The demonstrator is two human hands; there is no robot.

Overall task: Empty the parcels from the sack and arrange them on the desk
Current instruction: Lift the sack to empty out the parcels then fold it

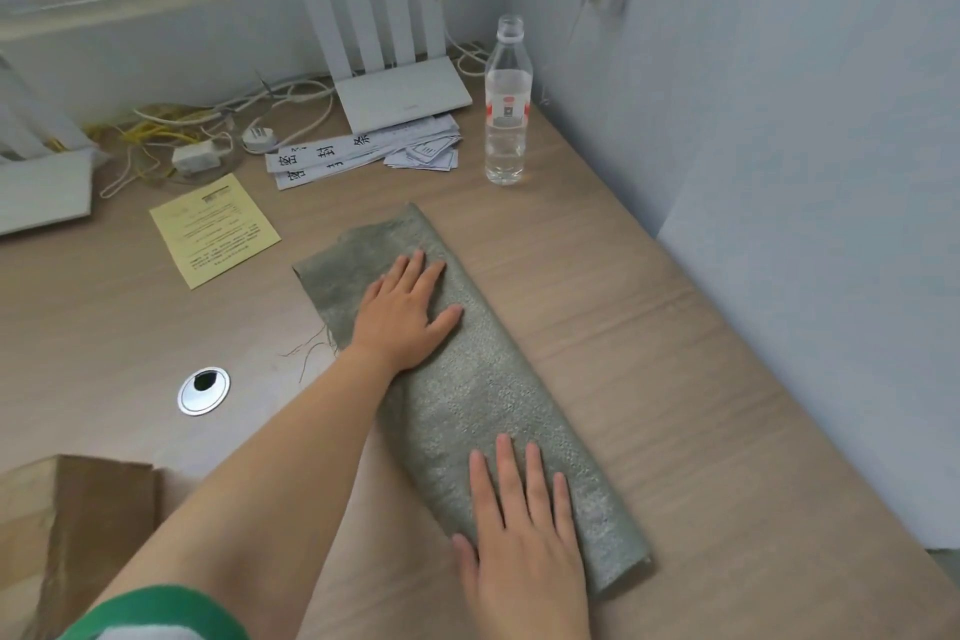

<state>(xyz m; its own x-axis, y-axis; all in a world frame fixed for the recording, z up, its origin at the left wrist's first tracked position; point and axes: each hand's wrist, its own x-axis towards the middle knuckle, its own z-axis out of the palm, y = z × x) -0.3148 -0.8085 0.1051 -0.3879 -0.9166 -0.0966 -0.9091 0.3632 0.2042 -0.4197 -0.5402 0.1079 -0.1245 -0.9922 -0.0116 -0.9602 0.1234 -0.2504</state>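
A grey-green woven sack (462,390) lies folded flat into a long strip on the wooden desk (649,327), running from the centre toward the near right. My left hand (402,314) rests palm down on its far end, fingers spread. My right hand (524,525) presses flat on its near end. Neither hand grips anything. A brown cardboard parcel (72,525) sits at the near left corner of the view, partly cut off.
A clear water bottle (506,104) stands at the back right near the wall. Behind it are a white router (400,83), paper strips (358,151), a yellow sheet (215,229), tangled cables (182,130) and a desk cable hole (203,390).
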